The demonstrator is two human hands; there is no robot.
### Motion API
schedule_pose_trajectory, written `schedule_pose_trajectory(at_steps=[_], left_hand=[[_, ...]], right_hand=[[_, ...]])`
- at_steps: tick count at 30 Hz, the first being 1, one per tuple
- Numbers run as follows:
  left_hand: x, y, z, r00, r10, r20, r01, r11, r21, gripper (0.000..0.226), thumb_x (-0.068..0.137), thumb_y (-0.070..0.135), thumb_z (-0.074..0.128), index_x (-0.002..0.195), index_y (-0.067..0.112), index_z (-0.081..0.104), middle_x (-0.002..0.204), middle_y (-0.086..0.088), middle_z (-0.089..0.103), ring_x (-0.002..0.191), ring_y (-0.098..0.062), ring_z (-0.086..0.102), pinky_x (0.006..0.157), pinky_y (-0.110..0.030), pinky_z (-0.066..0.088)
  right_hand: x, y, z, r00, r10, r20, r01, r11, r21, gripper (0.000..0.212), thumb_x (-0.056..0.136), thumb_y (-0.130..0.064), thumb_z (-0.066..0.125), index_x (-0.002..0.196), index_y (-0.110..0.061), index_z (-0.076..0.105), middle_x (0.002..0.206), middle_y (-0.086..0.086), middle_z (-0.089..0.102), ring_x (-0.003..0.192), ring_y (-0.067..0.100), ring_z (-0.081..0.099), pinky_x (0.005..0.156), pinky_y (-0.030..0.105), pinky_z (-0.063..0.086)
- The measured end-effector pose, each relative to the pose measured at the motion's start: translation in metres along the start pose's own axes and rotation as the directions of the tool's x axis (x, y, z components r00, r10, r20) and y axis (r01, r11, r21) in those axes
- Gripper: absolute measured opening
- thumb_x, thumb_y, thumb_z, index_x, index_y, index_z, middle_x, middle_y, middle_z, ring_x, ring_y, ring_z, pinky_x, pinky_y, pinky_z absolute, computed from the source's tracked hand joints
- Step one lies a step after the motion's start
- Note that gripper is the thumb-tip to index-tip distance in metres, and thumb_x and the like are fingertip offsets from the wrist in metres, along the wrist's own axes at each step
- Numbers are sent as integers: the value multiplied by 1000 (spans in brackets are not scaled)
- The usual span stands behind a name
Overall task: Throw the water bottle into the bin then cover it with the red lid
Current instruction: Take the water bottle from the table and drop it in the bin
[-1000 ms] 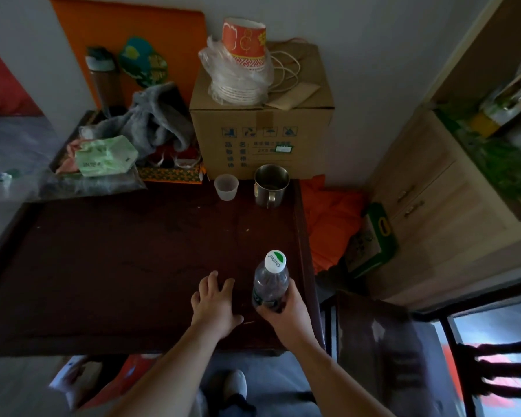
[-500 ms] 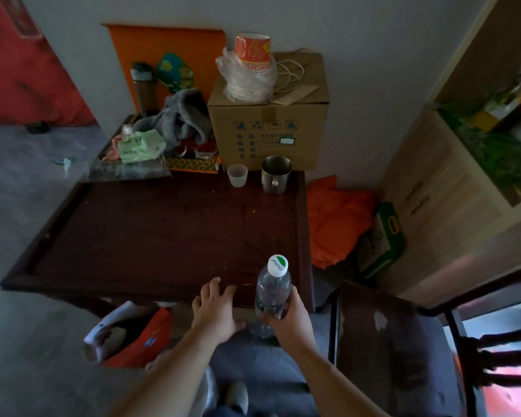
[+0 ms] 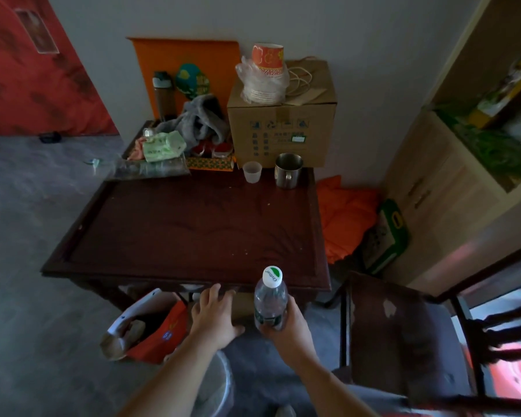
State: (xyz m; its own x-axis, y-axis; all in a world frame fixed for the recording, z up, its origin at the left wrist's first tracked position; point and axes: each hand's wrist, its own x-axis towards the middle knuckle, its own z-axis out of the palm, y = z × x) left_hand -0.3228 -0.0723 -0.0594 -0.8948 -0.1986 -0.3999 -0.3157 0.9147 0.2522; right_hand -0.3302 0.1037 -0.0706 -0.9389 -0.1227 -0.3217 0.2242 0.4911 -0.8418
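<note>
My right hand (image 3: 286,325) grips a clear water bottle (image 3: 269,299) with a white and green cap, upright, just in front of the near edge of the dark wooden table (image 3: 175,236). Beside it my left hand (image 3: 215,316) hovers empty with fingers spread, off the table. A pale round bin (image 3: 221,383) shows at the bottom, partly hidden under my left forearm. Something red (image 3: 512,373) lies on the floor behind the chair's slats; I cannot tell whether it is the lid.
A dark wooden chair (image 3: 403,335) stands close on the right. A white and orange bag (image 3: 151,332) sits on the floor by the table's leg. At the table's back are a cardboard box (image 3: 283,124), a metal mug (image 3: 288,170) and a plastic cup (image 3: 252,171).
The view has pulled back from the table. Both hands came off the tabletop toward me, and the bottle left the table in my right hand.
</note>
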Motion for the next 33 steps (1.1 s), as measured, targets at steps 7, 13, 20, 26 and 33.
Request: schedule_pose_trajectory(at_steps=[7,13,20,26,33], left_hand=[[-45,-73,3,997,58,45,-59,998,23,86,72,55,67,143,29,26,157,0,8,144,-29,9,113,-51,23],[-89,-144,5,995,61,83,-64,997,37,86,72,50,69,143,29,26,156,-3,8,143,-30,10,113,-51,23],[-128,-199,7,994,52,96,-55,998,32,85,71,49,70,142,31,27,153,-3,13,141,-30,15,113,-50,25],[-147,-210,12,996,9,92,-9,1000,0,85,72,47,71,143,31,27,152,-3,17,140,-30,17,112,-51,27],[-165,-229,30,996,-21,83,21,1000,-2,82,69,50,72,139,31,32,147,-2,21,139,-27,17,109,-48,31]], right_hand=[[-61,-6,69,998,34,-52,-33,999,16,63,66,-27,82,123,-29,56,114,-9,68,107,11,64,94,34,53],[-114,-12,134,996,73,-61,-73,997,1,69,66,-22,85,126,-30,52,117,-9,66,109,11,62,96,34,52],[-155,-19,172,994,96,-49,-97,995,-30,69,66,-22,86,125,-32,51,113,-9,66,106,8,62,90,27,51],[-163,-15,183,997,80,-8,-80,995,-56,65,67,-17,84,122,-31,52,111,-10,66,104,9,62,85,23,49],[-172,-4,203,996,73,41,-71,996,-49,59,68,-20,81,116,-35,51,109,-12,66,103,7,63,91,32,55]])
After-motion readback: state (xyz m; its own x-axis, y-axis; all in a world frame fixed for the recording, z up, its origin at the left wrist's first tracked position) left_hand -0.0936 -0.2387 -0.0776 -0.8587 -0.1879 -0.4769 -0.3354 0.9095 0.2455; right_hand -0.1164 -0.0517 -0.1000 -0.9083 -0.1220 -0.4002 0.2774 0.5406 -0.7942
